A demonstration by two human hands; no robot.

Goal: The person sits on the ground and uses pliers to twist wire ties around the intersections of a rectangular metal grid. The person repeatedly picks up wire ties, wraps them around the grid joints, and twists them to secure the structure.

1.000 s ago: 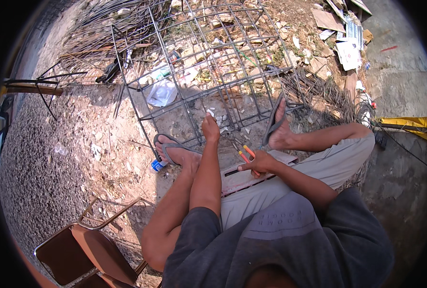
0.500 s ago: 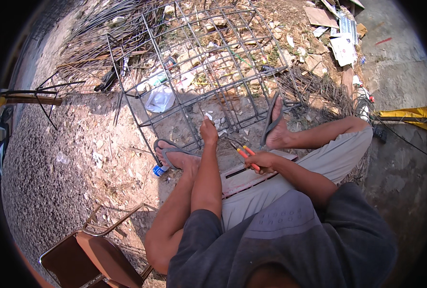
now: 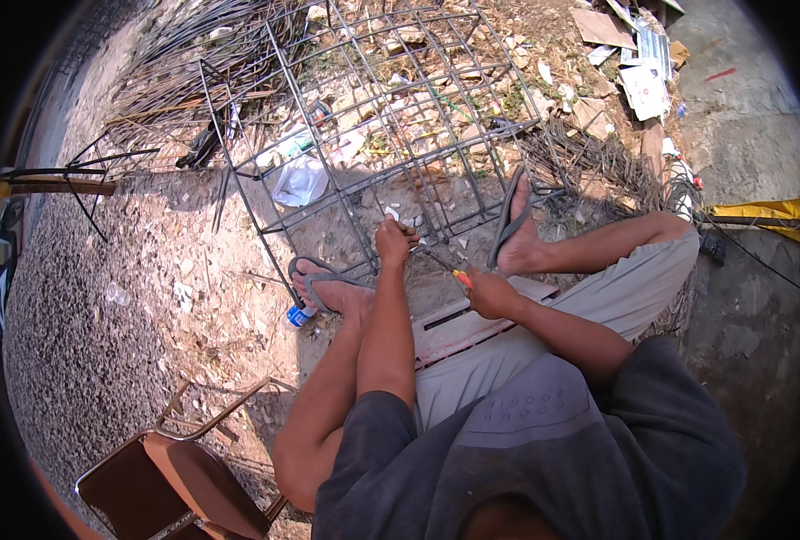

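My right hand point(image 3: 493, 295) is wrapped round pincers point(image 3: 461, 278) with red and yellow handles. Most of the handles are hidden in the fist, and the dark jaws point up and left to the near edge of the steel rebar cage point(image 3: 380, 182). To the left, my left hand point(image 3: 395, 241) is closed at that same edge, with what looks like a thin wire standing up from its fingers. Whether the jaws touch a bar is too small to tell. The cage lies in front of my feet.
I sit on a low pinkish slatted seat point(image 3: 461, 331), feet in flip-flops either side of my hands. A blue can point(image 3: 298, 316) lies by my left foot. A brown chair point(image 3: 197, 481) is at lower left. Loose rebar point(image 3: 206, 67), rubble and a white plastic bag point(image 3: 301, 183) lie ahead.
The pincers' handles, spread and both showing before, are now mostly covered by my right hand, which has risen slightly. My left hand has turned a little and its fingers show more.
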